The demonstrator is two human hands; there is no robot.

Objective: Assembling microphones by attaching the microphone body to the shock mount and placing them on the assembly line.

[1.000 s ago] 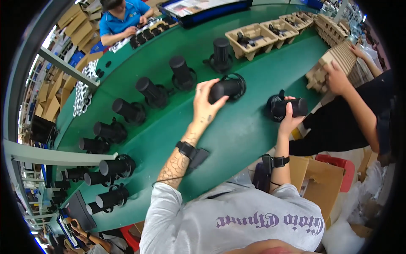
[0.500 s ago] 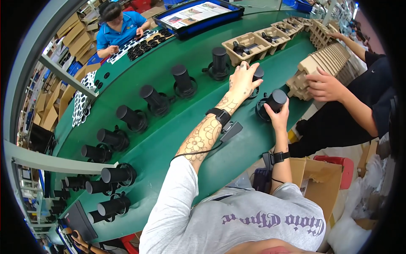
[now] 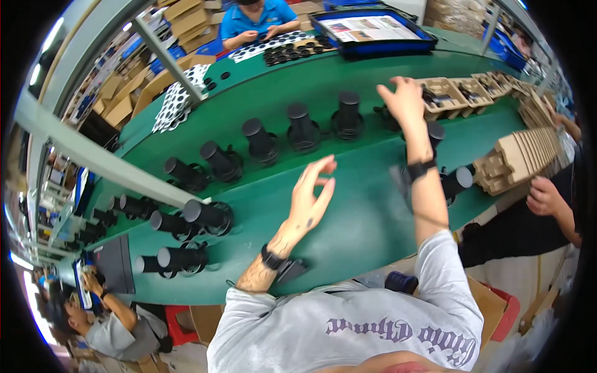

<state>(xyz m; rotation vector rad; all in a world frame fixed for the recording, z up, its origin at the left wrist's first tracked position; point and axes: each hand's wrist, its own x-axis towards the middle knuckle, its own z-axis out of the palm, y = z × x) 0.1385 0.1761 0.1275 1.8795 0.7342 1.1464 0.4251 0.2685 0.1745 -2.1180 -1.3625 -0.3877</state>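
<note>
My left hand is above the near green bench, fingers and thumb apart, holding nothing. My right hand reaches over the far green strip with its thumb spread. It is between a black cylinder unit and a tan moulded-pulp tray. A dark part shows below this hand, half hidden by it. Near my right forearm are two more black cylinder units, one partly hidden by the arm and another in front of the stacked trays. Upright black cylinders with ring-like bases form a row along the strip.
Nested pulp trays lie at right beside a co-worker's hand. Several black units stand at left near a slanting grey rail. Across the bench, a person in blue handles black rings beside a blue-black tray.
Both hands have left the black units they were at. My left hand has drawn back toward me; my right has reached out to the far strip. The view has swung left.
</note>
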